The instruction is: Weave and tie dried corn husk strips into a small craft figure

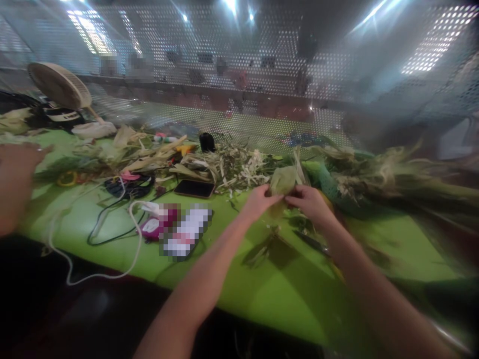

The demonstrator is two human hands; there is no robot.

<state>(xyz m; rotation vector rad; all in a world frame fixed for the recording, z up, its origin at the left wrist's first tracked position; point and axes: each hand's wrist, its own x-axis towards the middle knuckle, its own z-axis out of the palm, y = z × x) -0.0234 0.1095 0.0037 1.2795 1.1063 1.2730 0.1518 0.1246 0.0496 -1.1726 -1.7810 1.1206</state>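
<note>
My left hand (259, 201) and my right hand (310, 203) meet over the green table. Between their pinched fingertips is a pale green husk piece (283, 180), cupped and standing upright; its lower end is partly hidden by the fingers. Just below them, a small bundle of dry husk strips (272, 240) is on the tabletop. A dark blade-like tool (311, 243) lies beside my right forearm; its far end is hidden under the arm.
Loose husk shreds (247, 167) pile up behind my hands. More husks (381, 169) spread at the right. A black phone (194, 188), a pixelated slab (189, 232) and a white cable (101, 276) lie left. Another person's hand (18, 174) and a fan (60, 85) are at far left.
</note>
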